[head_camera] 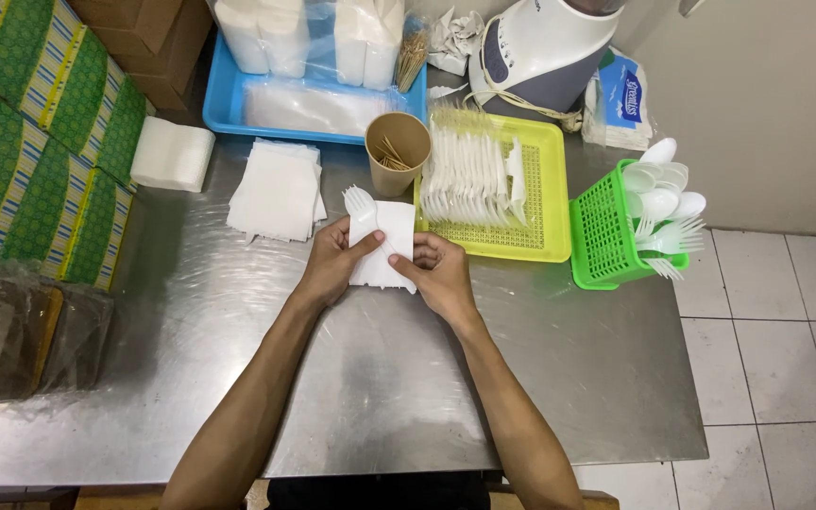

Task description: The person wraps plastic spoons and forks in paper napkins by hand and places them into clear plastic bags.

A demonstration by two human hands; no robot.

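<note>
table: brushed steel table [380, 378], scuffed, reflecting soft overhead light
floor: pale square tiles [776, 321] with dark grout, at right
wall: plain cream wall [757, 85], far right
left: stacked green patterned boxes [40, 142]

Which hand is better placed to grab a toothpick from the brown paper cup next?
Right, probably. The right hand lies closer below the brown paper cup of toothpicks; the left hand pins the white plastic fork against the white paper napkin.
</note>
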